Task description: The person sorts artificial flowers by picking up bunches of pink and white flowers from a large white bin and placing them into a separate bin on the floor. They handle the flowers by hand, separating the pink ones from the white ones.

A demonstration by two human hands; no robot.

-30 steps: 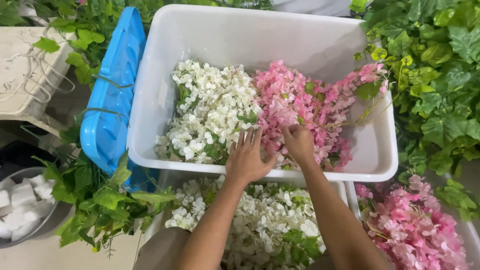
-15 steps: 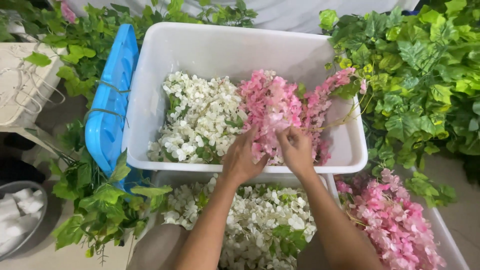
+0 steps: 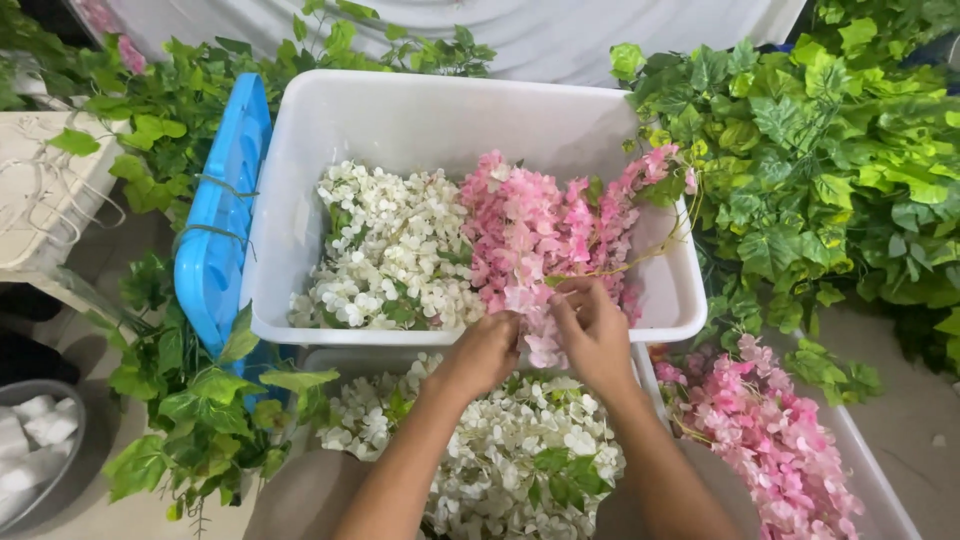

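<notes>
your left hand (image 3: pixel 487 352) | fingers curled on pink flower sprig (image 3: pixel 535 325) | your right hand (image 3: pixel 592 328) pinches same sprig, steadying it over white tub (image 3: pixel 300 200) rim

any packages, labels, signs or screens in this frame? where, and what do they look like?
No labels, signs or screens show. Containers only:
White tub: centre, rectangular, holds white and pink flowers.
Blue lid: left of the tub, on edge, rectangular.
Second white bin: lower right, only a rim visible.
Grey bowl: bottom left, round, holds white blocks.
</notes>
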